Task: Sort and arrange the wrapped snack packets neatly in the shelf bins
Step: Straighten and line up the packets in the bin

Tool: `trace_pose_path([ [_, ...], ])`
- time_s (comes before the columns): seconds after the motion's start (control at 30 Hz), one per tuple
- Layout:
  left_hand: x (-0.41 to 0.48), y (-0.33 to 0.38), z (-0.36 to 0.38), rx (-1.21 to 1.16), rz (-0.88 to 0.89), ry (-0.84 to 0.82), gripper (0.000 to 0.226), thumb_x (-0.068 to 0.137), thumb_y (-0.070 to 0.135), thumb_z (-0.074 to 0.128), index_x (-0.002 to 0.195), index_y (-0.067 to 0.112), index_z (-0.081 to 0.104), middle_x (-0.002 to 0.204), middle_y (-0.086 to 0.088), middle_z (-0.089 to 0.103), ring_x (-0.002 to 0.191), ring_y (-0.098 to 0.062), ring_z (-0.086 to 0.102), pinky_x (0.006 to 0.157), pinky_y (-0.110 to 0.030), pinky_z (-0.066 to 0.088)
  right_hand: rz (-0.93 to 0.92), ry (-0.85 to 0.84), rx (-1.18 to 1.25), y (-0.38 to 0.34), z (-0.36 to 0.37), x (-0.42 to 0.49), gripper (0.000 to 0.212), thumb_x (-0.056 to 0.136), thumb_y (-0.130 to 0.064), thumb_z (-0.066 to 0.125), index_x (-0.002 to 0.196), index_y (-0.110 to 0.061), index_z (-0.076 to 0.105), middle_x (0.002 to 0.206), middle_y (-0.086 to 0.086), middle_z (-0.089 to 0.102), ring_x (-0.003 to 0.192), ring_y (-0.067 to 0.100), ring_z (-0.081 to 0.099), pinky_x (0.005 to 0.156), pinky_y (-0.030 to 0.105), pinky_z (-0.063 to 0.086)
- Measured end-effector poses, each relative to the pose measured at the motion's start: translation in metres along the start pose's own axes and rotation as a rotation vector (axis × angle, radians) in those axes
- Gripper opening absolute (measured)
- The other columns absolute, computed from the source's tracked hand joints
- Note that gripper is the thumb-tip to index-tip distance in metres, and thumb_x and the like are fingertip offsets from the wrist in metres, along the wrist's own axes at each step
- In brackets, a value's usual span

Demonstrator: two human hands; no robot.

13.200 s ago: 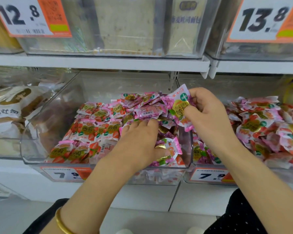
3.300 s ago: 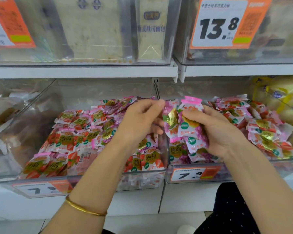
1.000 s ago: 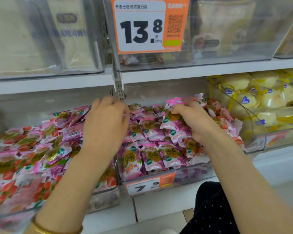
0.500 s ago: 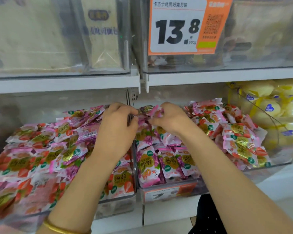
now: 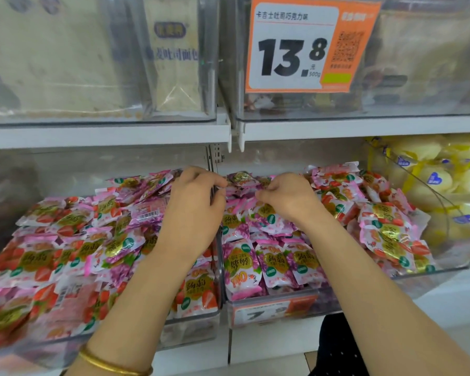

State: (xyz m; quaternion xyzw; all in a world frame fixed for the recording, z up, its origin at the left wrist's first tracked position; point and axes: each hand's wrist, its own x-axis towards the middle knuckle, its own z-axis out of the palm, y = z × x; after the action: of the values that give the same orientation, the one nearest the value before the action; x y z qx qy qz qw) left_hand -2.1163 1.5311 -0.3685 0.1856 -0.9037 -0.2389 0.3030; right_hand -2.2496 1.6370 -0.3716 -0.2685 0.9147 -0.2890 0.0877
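Observation:
Two clear shelf bins sit side by side, both full of small pink wrapped snack packets. The left bin [image 5: 196, 325] holds mostly red strawberry packets [image 5: 36, 263]. In the right bin [image 5: 282, 308], purple grape packets [image 5: 244, 270] stand in rows at the front left and strawberry packets [image 5: 385, 240] are heaped on the right. My left hand [image 5: 193, 210] reaches over the divider between the bins, its fingertips pinching a purple packet [image 5: 242, 178] at the back. My right hand [image 5: 288, 196] is curled on the packets just right of it, pinching the same cluster.
An upper shelf [image 5: 106, 134] overhangs the bins, carrying clear bins of bread and an orange 13.8 price tag [image 5: 304, 47]. Yellow wrapped cakes [image 5: 440, 185] fill the bin at the far right. A 7.9 price label [image 5: 269, 312] is on the right bin's front.
Both hands have stayed at the back of the right bin, near the divider, and keep handling the purple packets there. The view has shifted only slightly.

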Motion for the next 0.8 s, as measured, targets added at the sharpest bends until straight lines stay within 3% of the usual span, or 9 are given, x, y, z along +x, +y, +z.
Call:
trace_pose_path([
  [0.17, -0.001, 0.001, 0.0, -0.018, 0.006, 0.008, 0.021, 0.092, 0.009, 0.052, 0.108, 0.012, 0.065, 0.105, 0.003, 0.043, 0.111, -0.021, 0.047, 0.091, -0.021, 0.036, 0.016, -0.035, -0.131, 0.003, 0.001, -0.001, 0.04, 0.091, -0.032, 0.057, 0.059, -0.01, 0.051, 0.06, 0.003, 0.05, 0.062, 0.023, 0.056, 0.066, 0.03, 0.048],
  [0.3, 0.0, 0.001, 0.0, -0.02, 0.01, 0.012, 0.022, 0.093, 0.009, 0.051, 0.109, 0.013, 0.065, 0.105, 0.004, 0.042, 0.112, -0.02, 0.046, 0.092, -0.02, 0.034, -0.01, -0.045, -0.11, 0.004, -0.001, -0.001, 0.049, 0.093, -0.029, 0.054, 0.053, -0.013, 0.033, 0.052, 0.002, 0.035, 0.05, 0.019, 0.041, 0.054, 0.029, 0.035],
  [0.43, -0.001, -0.001, 0.002, -0.034, 0.018, 0.029, 0.022, 0.093, 0.009, 0.051, 0.109, 0.012, 0.065, 0.105, 0.004, 0.043, 0.111, -0.02, 0.046, 0.089, -0.017, 0.032, -0.048, 0.03, -0.136, 0.006, -0.002, -0.001, 0.046, 0.094, -0.028, 0.051, 0.054, -0.014, 0.034, 0.052, 0.001, 0.036, 0.049, 0.019, 0.04, 0.053, 0.028, 0.036],
  [0.57, -0.004, -0.001, -0.001, -0.061, 0.057, 0.054, 0.023, 0.095, 0.01, 0.048, 0.112, 0.011, 0.063, 0.104, 0.006, 0.045, 0.102, -0.011, 0.045, 0.084, -0.007, 0.027, -0.089, 0.176, -0.142, 0.003, -0.002, 0.0, 0.029, 0.096, -0.035, 0.048, 0.076, -0.014, 0.049, 0.069, 0.0, 0.052, 0.073, 0.024, 0.056, 0.061, 0.031, 0.041],
  [0.63, -0.007, -0.004, -0.01, -0.071, 0.05, 0.086, 0.024, 0.095, 0.009, 0.047, 0.113, 0.012, 0.063, 0.106, 0.006, 0.048, 0.097, -0.004, 0.043, 0.082, -0.004, 0.027, -0.083, 0.208, -0.299, 0.001, 0.005, -0.002, 0.026, 0.094, -0.038, 0.049, 0.093, -0.013, 0.055, 0.094, 0.007, 0.059, 0.098, 0.03, 0.056, 0.068, 0.034, 0.045],
  [0.7, -0.007, -0.015, -0.026, -0.045, -0.012, 0.128, 0.026, 0.094, 0.007, 0.047, 0.113, 0.013, 0.063, 0.108, 0.005, 0.052, 0.096, -0.006, 0.048, 0.083, -0.007, 0.031, -0.068, 0.222, -0.405, -0.002, 0.009, -0.007, 0.034, 0.092, -0.037, 0.053, 0.112, -0.009, 0.055, 0.117, 0.014, 0.053, 0.114, 0.035, 0.047, 0.08, 0.04, 0.047],
  [0.8, -0.006, -0.05, -0.06, 0.063, -0.2, 0.086, 0.024, 0.09, 0.009, 0.054, 0.11, 0.014, 0.064, 0.115, -0.004, 0.059, 0.099, -0.019, 0.057, 0.082, -0.021, 0.038, -0.201, 0.292, -0.22, -0.016, 0.005, -0.021, 0.025, 0.091, -0.027, 0.056, 0.111, -0.011, 0.057, 0.111, 0.012, 0.057, 0.1, 0.029, 0.054, 0.075, 0.033, 0.044],
])
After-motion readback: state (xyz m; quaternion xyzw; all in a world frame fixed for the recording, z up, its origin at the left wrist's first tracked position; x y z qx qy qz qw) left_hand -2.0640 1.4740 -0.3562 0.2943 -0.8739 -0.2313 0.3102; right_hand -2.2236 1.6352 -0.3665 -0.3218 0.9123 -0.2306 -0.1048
